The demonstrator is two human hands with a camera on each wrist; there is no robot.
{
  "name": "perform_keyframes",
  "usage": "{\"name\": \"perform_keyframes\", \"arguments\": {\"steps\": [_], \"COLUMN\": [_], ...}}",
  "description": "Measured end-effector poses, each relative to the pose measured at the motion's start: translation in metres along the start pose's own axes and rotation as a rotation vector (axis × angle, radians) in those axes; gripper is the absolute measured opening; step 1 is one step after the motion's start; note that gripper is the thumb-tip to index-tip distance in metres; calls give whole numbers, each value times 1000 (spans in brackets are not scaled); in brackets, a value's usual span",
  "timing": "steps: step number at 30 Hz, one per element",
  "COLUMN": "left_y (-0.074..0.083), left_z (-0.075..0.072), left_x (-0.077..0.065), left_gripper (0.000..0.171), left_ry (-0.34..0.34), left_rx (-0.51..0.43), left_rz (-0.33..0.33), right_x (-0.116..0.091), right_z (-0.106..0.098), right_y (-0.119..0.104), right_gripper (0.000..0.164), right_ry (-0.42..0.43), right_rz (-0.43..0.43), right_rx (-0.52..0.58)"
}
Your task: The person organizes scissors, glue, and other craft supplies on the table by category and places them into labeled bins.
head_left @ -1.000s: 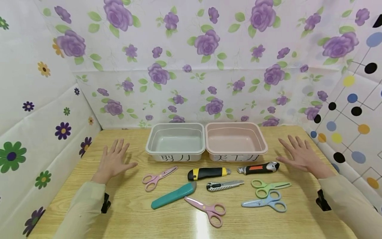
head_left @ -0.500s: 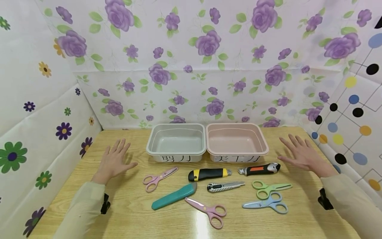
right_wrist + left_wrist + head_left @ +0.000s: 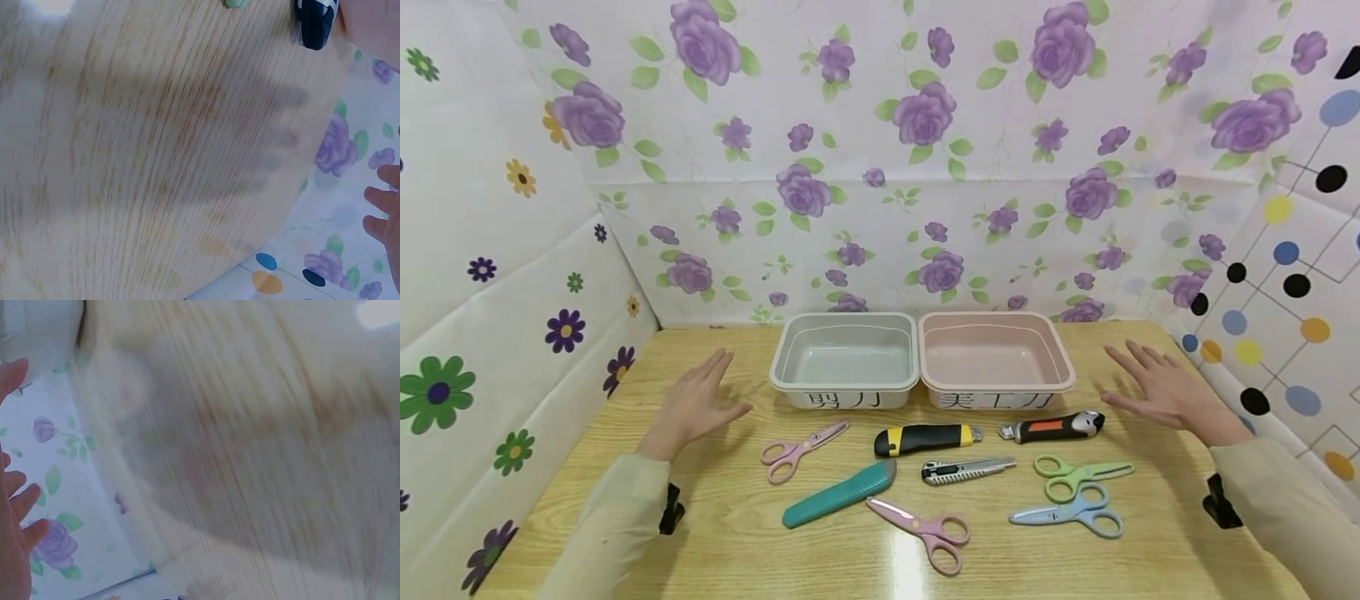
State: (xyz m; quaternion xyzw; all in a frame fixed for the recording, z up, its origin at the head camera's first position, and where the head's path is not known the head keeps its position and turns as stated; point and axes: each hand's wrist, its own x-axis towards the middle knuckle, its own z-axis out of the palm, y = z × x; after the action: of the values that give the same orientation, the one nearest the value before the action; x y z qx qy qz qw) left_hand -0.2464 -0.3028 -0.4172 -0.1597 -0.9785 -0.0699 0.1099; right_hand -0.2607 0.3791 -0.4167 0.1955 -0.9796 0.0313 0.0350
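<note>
My left hand (image 3: 694,406) is held out over the left side of the table, thumb spread, holding nothing. Nearest to it lie pink scissors (image 3: 801,450). On the right side my right hand (image 3: 1168,394) hovers with spread fingers, also holding nothing, close to a black and orange utility knife (image 3: 1051,427). Between the hands lie a black and yellow utility knife (image 3: 925,437), a silver utility knife (image 3: 967,470), a teal knife-like tool (image 3: 838,494), a second pair of pink scissors (image 3: 921,533), green scissors (image 3: 1078,473) and blue scissors (image 3: 1069,511), whose handles meet the green ones.
A grey bin (image 3: 846,398) and a pink bin (image 3: 997,400) stand side by side at the back of the wooden table (image 3: 737,558). Both carry printed labels in front. Floral cloth (image 3: 880,217) hangs behind, and patterned cloth walls close in both sides.
My left hand has turned, bringing its fingers closer together, and shifted slightly right. The right hand barely moves. Scissors, knives and bins stay in place; the head view shifts a little.
</note>
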Motion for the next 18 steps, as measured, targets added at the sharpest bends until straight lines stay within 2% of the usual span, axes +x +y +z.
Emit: {"name": "perform_keyframes", "arguments": {"steps": [7, 13, 18], "left_y": [10, 22, 30], "left_z": [0, 0, 3], "left_x": [6, 14, 19], "left_gripper": [96, 102, 101], "left_ry": [-15, -63, -83], "left_rx": [-164, -414, -574], "left_rz": [-88, -156, -190], "right_x": [-2, -2, -3], "right_z": [-1, -1, 0], "right_y": [-1, -3, -5], "right_gripper": [80, 81, 83], "right_ry": [31, 46, 50], "right_rz": [-1, 4, 9], "right_rx": [0, 4, 30]}}
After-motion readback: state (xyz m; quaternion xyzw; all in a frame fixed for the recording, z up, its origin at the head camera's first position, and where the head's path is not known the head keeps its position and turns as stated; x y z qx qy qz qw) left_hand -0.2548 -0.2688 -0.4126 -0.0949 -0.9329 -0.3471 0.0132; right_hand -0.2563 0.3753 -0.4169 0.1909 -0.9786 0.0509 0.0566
